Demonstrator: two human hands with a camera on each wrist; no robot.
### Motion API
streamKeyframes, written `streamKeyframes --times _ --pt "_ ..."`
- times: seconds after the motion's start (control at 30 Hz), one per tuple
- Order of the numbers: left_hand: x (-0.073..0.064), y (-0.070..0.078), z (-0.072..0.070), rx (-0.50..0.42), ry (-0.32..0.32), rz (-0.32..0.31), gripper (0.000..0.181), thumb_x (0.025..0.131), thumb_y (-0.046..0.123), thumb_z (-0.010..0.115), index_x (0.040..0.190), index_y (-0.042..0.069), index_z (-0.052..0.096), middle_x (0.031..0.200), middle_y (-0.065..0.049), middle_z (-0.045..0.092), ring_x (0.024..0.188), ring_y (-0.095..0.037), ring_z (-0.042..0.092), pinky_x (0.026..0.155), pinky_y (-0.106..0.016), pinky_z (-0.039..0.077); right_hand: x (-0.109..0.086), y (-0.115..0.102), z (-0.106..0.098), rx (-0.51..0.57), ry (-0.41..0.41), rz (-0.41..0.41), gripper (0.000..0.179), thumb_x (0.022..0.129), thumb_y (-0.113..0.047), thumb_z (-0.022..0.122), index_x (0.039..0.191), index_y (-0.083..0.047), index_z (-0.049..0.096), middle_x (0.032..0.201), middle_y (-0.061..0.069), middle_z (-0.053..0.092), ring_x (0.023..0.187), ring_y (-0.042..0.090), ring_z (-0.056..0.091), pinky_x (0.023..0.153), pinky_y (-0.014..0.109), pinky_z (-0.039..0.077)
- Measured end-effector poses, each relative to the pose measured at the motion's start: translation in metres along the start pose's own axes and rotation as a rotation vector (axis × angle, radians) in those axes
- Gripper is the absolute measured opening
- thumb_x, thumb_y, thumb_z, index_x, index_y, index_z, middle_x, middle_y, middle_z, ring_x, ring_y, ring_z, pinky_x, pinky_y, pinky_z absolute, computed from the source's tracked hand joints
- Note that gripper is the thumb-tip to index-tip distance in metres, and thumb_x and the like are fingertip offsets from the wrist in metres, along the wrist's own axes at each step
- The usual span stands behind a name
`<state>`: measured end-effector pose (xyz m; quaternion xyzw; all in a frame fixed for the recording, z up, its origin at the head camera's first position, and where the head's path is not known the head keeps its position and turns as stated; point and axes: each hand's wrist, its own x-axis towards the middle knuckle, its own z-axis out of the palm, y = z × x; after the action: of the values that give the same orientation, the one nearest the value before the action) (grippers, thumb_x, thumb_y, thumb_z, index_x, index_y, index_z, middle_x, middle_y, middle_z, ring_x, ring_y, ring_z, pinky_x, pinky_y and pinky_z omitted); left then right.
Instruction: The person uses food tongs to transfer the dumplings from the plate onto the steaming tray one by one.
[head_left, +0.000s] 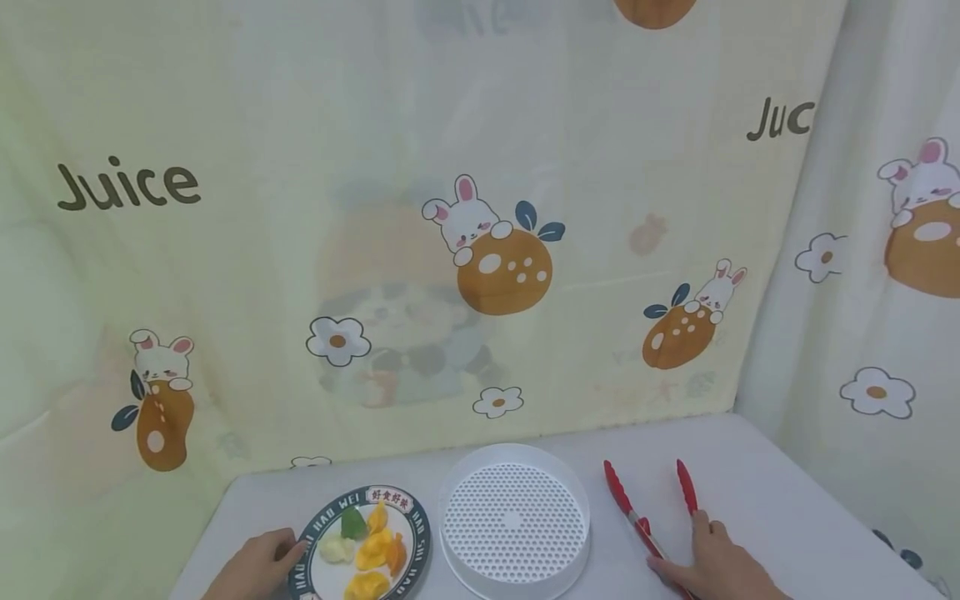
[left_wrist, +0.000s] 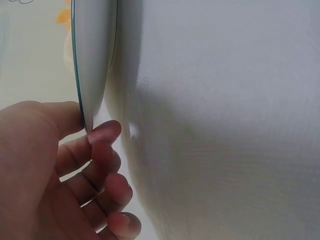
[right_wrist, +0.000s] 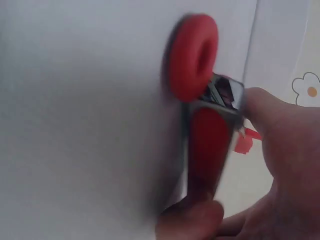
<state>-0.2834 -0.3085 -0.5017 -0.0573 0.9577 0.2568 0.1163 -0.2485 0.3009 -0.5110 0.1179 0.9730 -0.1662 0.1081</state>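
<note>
Far left on the table [head_left: 247, 500], the left hand [head_left: 253, 565] has a plate [head_left: 327, 575] of colorful dumplings [head_left: 372, 550] pinched by its rim. Just beside it, a white perforated tray [head_left: 513, 522], then spread red-tipped tongs [head_left: 645, 528], gripped by the right hand [head_left: 726, 560], thumb and fingers apart.

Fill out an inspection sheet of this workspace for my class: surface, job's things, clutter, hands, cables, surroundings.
Surface: pale tabletop.
Job's things: dark-rimmed plate bearing dumpling-shaped pieces; white perforated tray beside it; red-tipped tongs, arms spread.
Clutter: nothing seen.
Left hand: pinches the plate's rim.
Right hand: holds the tongs.
Cables: nothing seen.
Surroundings: cloth hangings printed with rabbits, fruit and flowers, behind and at the right.
</note>
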Motion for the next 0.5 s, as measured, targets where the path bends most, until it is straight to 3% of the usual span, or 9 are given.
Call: streamKeyframes --times 0.2,0.33,0.5 --pt "-0.001 0.0 0.001 -0.017 -0.009 -0.003 0.034 0.098 0.04 0.062 0.093 0.006 0.064 0.078 -0.002 0.059 0.074 -0.016 0.054 0.068 -0.03 0.044 0.007 0.006 -0.001 0.107 -0.011 0.043 0.141 0.05 -0.087 0.074 0.133 0.02 0.034 0.105 0.027 0.05 0.078 0.024 0.056 0.07 0.042 0.059" --pt "-0.001 0.0 0.0 -0.031 -0.012 -0.006 0.034 0.098 0.04 0.062 0.094 0.007 0.065 0.078 -0.002 0.059 0.074 -0.016 0.054 0.068 -0.03 0.044 0.004 0.009 -0.008 0.108 0.029 0.002 0.131 0.063 -0.081 0.073 0.132 0.022 0.031 0.106 0.03 0.046 0.08 0.025 0.054 0.068 0.04 0.056" --pt "-0.001 -0.002 -0.001 -0.035 -0.011 -0.001 0.035 0.098 0.041 0.061 0.094 0.007 0.065 0.079 -0.001 0.061 0.074 -0.016 0.054 0.068 -0.031 0.044 -0.002 0.007 -0.024 0.135 0.072 -0.06 0.12 0.076 -0.071 0.072 0.139 0.019 0.025 0.116 0.036 0.043 0.089 0.032 0.053 0.074 0.048 0.055"
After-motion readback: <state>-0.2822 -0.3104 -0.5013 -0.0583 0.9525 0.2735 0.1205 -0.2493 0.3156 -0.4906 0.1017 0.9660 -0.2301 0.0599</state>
